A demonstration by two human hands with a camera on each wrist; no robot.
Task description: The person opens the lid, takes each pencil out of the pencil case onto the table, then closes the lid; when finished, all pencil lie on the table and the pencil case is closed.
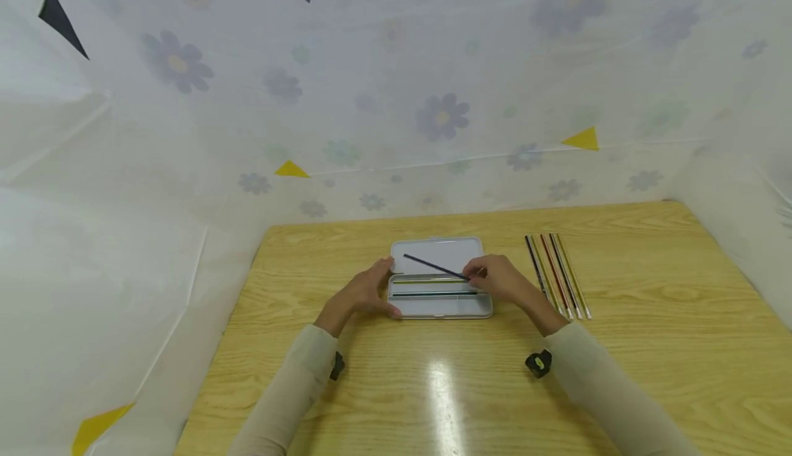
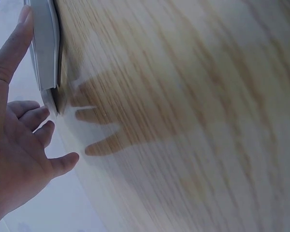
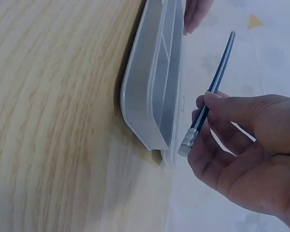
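Head view: open pencil case [image 1: 441,305], white, lies flat on the wooden counter [image 1: 650,346] near its middle, lid folded back away from the person. Two pencils lie lengthwise in the tray, a yellow one [image 1: 427,280] behind a dark one [image 1: 433,294]. Left hand [image 1: 365,292] rests against the case's left end, fingers fairly straight, thumb at the far corner. Right hand [image 1: 500,278] at the case's right end pinches a dark blue pencil [image 1: 436,267], which slants up-left above the lid. Row of spare pencils [image 1: 558,276] lies side by side on the counter to the right of the case, apart from it.

Left wrist view: left hand [image 2: 19,140] spread and relaxed, thumb laid along the case [image 2: 44,48] edge, fingertips near its corner. Holds nothing.

Right wrist view: right hand [image 3: 246,154] grips the blue pencil [image 3: 213,89] between thumb and curled fingers, eraser end low, just beside the case [image 3: 152,87] rim without touching.
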